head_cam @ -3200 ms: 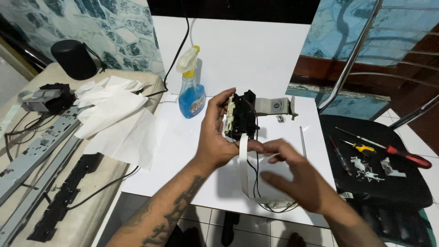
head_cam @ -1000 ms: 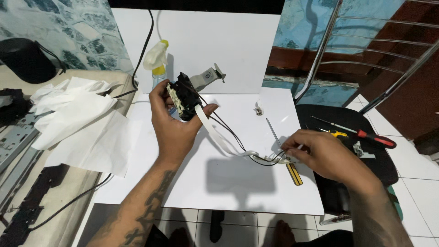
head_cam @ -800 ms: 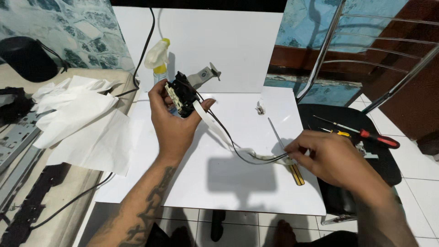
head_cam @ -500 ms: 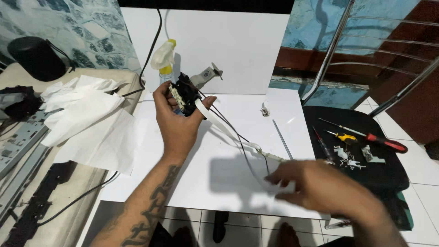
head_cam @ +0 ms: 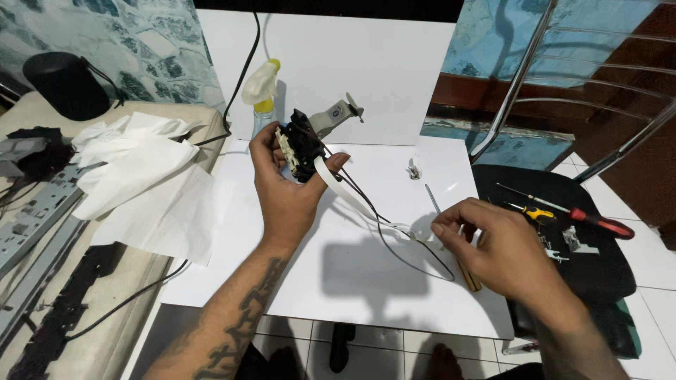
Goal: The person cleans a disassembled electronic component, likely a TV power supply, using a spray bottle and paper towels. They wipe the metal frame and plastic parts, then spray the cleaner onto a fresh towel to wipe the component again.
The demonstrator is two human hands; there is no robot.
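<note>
On the white table (head_cam: 232, 267), crumpled white paper (head_cam: 141, 183) lies at its left edge. Right of the paper, the left hand (head_cam: 285, 193) holds a black printer part (head_cam: 301, 144) raised above the table, fingers and thumb clamped around it. A white ribbon cable (head_cam: 352, 197) trails from the part down to the table. Farther right, the right hand (head_cam: 493, 246) rests by a yellow-handled screwdriver (head_cam: 454, 236), fingers curled together; whether they pinch anything cannot be told.

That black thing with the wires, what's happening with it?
A person's left hand holds a small black part up above the white table. A white flat cable and a black wire hang from it down to the table. The right hand is by the cable's far end, over a screwdriver. Crumpled paper lies to the left.
</note>
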